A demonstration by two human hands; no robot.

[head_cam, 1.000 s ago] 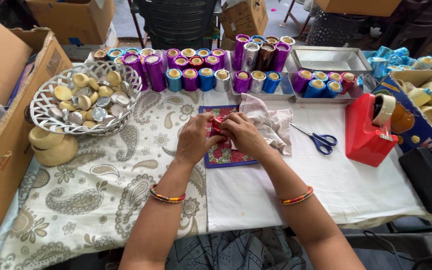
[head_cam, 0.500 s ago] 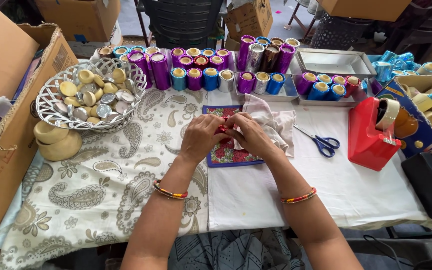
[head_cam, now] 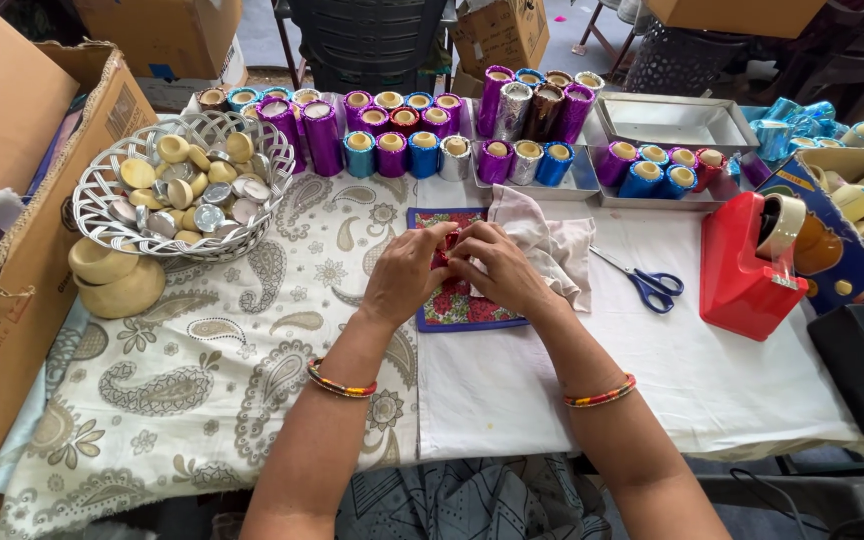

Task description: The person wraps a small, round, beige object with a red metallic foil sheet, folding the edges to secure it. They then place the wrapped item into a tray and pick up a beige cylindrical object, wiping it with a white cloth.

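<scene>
My left hand (head_cam: 404, 275) and right hand (head_cam: 493, 270) meet fingertip to fingertip, both pinched narrow on a small red foil piece (head_cam: 449, 243), mostly hidden between them. It sits just above the floral mat (head_cam: 449, 305) on the tabletop (head_cam: 652, 380). Pale cloth (head_cam: 552, 245) touches my right hand. Scissors (head_cam: 642, 280) and red tape dispenser (head_cam: 742, 270) lie further right; woven basket (head_cam: 102, 215) well left; foil rolls (head_cam: 422, 150) behind.

The table (head_cam: 732, 400) carries a white cloth, a paisley cloth (head_cam: 202, 380) at left, scissors (head_cam: 642, 280) and a red tape dispenser (head_cam: 742, 265) at right.
</scene>
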